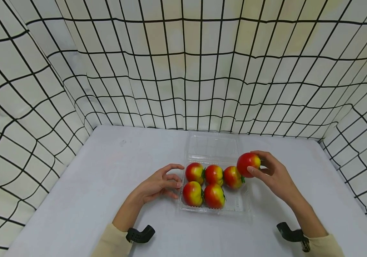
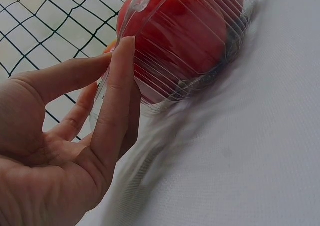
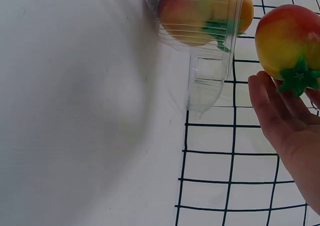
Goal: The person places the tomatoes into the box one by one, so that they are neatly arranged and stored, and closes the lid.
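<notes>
A clear plastic clamshell box [image 1: 234, 207] lies open on the table, holding several red-and-yellow tomatoes [image 1: 214, 196] in two rows. My left hand [image 1: 159, 184] is at the box's left rim; in the left wrist view, its thumb and a finger pinch the rim beside a tomato [image 2: 175, 35] seen through the ribbed wall. Above the box's right side, my right hand [image 1: 274, 175] grips another tomato [image 1: 247, 164] between thumb and fingers. In the right wrist view, the green star-shaped leaves of this held tomato [image 3: 287, 40] face the palm.
The box's clear lid [image 1: 213, 145] is folded back flat behind it. A white table [image 1: 132, 150] spreads out around the box. Black netting [image 1: 199, 67] over white walls encloses the table at the back and both sides. A black wrist device [image 1: 140, 234] sits on each forearm.
</notes>
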Tool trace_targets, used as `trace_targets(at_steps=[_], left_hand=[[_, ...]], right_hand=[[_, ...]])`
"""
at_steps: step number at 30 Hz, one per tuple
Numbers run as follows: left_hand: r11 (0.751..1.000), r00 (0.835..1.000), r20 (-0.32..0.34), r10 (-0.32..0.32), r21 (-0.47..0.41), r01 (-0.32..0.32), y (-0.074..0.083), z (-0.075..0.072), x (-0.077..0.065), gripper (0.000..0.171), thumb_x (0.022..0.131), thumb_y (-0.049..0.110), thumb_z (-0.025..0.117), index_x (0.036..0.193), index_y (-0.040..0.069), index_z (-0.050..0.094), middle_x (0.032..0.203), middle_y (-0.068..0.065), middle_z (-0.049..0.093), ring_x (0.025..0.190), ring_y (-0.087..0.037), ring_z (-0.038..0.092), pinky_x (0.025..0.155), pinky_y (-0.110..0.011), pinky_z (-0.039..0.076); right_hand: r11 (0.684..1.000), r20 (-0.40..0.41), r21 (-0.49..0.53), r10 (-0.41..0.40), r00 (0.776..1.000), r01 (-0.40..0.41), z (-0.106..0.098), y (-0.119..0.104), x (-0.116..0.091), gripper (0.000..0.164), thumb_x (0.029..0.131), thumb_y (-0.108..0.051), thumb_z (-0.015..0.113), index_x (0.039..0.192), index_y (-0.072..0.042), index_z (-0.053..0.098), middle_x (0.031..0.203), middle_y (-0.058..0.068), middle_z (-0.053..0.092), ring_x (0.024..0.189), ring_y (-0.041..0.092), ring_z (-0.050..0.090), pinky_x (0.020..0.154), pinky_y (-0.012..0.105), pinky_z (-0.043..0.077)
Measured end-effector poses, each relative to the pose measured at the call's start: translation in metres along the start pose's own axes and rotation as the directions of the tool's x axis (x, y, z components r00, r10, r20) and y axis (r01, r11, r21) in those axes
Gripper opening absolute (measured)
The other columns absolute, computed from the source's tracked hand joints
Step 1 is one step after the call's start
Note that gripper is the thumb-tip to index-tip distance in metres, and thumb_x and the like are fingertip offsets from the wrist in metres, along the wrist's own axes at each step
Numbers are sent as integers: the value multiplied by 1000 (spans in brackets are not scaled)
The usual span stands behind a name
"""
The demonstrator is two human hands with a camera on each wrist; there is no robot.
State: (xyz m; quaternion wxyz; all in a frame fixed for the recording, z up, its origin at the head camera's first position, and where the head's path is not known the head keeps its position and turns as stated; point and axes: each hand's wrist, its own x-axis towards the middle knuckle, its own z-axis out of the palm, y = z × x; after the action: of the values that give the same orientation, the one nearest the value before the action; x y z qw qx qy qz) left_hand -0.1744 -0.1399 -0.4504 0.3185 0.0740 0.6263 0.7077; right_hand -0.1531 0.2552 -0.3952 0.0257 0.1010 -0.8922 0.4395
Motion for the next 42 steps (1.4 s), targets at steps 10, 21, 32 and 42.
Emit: trace_targets(at_steps=[10,21,32,42], left_hand=[[1000,1000,3,-4,0,4,0,1,0,62,97,6,70,151,15,41,93,0,65,82,-16,67,73,-34,66],[1000,1000,-4,-1,-6,1,1,2,0,63,96,4,70,151,14,41,91,0,65,79,-16,65,72,-34,66],[1000,1000,-5,19,-1,-19,0,2,1,61,97,2,67,151,13,41,89,0,64,76,-15,67,72,-32,66],[1000,999,-8,31,-2,-31,-1,3,1,62,96,2,68,150,9,40,88,-1,63,79,-15,67,71,-32,66]], right_hand=[[999,-9,-30,13,1000,-13,5,-3,-8,63,96,-31,75,150,-11,48,148,17,54,133,34,54,92,4,45],[999,1,2,-45,999,45,10,-8,-14,62,95,-26,76,151,-16,49,144,13,59,125,28,58,91,7,50],[994,21,-5,-111,994,111,12,-10,-18,56,93,-23,78,143,-15,55,139,11,61,118,28,63,90,12,55],[994,114,26,-106,988,103,11,-9,-21,53,91,-25,79,139,-17,58,138,11,63,119,30,64,89,21,59]])
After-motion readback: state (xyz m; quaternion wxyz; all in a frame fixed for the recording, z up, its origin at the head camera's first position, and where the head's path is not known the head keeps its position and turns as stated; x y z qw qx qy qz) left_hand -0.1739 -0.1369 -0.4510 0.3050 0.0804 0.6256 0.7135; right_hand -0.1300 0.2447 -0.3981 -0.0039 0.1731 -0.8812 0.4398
